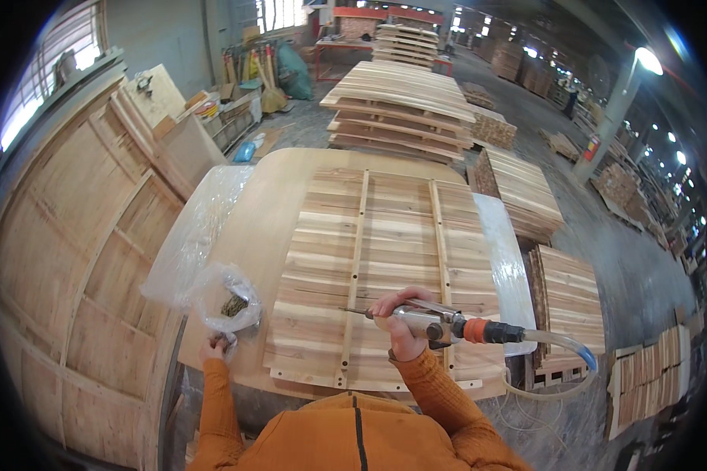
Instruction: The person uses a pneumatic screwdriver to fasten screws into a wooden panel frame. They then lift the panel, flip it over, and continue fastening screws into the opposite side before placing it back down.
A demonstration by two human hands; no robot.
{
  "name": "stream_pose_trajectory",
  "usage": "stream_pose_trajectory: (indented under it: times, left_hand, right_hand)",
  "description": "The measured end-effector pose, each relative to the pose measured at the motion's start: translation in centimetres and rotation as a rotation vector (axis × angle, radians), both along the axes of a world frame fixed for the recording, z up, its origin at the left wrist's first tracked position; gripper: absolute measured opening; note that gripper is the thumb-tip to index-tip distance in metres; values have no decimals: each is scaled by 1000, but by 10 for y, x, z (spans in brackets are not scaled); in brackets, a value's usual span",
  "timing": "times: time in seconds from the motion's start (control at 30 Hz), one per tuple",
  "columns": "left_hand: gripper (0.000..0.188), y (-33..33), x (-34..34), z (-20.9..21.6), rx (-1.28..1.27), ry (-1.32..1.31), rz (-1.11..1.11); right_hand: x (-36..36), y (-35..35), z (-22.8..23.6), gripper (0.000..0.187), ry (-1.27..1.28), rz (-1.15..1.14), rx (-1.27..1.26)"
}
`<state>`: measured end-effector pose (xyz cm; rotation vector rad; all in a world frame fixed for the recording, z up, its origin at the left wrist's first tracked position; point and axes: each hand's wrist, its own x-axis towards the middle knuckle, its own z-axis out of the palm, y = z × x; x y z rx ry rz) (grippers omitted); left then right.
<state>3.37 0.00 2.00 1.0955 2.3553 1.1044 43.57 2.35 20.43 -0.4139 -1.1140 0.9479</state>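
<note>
A tan worktop is filling the middle of the frame, its rounded far corner curving at upper centre-left, and a bare strip is leaving open room left of the slatted wooden panel. The panel's near edge is lying close to the worktop's front edge at lower centre, just before the person's body. Right of centre, the right hand is holding a pneumatic screwdriver over the panel, fingers wrapping its silver body. Its bit is pointing toward the frame's left, its long axis running nearly level left to right, and the hose is curving away at right. At lower left, the left hand is touching the near edge of a clear plastic bag; whether those fingers are pinching it, I cannot tell. One screwdriver, one such bag and one panel are showing on or above the worktop; two long battens are running up the panel, and one strip is edging its near side.
</note>
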Motion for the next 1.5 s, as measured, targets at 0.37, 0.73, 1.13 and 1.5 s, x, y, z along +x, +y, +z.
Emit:
stream_pose_trajectory:
  times: [0.37, 0.73, 1.13, 1.5]
  left_hand:
    - [16, 26, 70, 1, 343, -514, -92]
    - [18, 126, 233, 68, 170, -997, -502]
    - [18, 172, 252, 47, 158, -987, -500]
    - [17, 217, 263, 13, 130, -943, -541]
  right_hand:
    - [-1, 28, 1, 40, 31, 21, 9]
    - [-1, 68, -2, 42, -13, -28, 63]
    - [5, 124, -30, 39, -39, -48, 6]
    - [5, 179, -65, 38, -98, -49, -129]
